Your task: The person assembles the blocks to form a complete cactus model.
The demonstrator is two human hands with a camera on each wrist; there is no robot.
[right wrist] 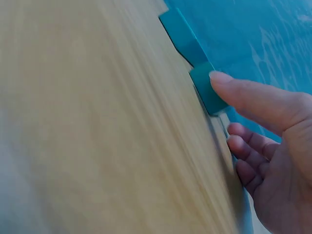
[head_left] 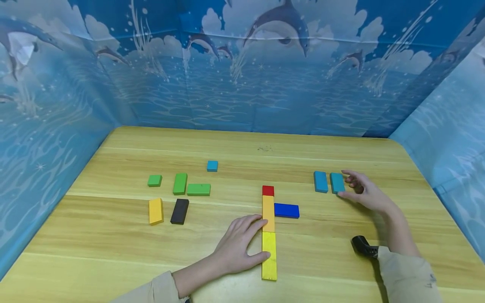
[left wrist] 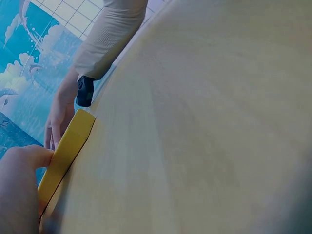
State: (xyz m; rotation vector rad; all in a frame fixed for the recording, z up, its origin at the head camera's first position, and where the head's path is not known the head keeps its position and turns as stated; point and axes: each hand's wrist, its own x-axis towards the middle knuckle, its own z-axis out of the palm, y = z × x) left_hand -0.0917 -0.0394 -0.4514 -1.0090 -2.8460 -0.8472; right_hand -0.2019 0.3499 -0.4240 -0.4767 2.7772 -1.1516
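A straight column of blocks lies on the table: a red block [head_left: 268, 191], an orange block [head_left: 268, 210] and a long yellow stretch [head_left: 269, 265] at the near end. My left hand [head_left: 238, 246] rests along its left side, fingertips on the orange part and thumb on the yellow. A dark blue block [head_left: 286, 210] extends rightward from the orange one. At right, my right hand [head_left: 369, 193] has its thumb and forefinger spread at the ends of a light blue block [head_left: 337, 183]; the right wrist view shows the thumb against this block [right wrist: 207, 95]. Another light blue block [head_left: 320, 182] lies left of it.
On the left are several green blocks [head_left: 198, 190], a yellow block [head_left: 155, 211], a black block [head_left: 179, 211] and a small light blue block [head_left: 212, 166]. An ocean-print curtain [head_left: 227, 97] stands behind the table [head_left: 227, 143] and along both sides.
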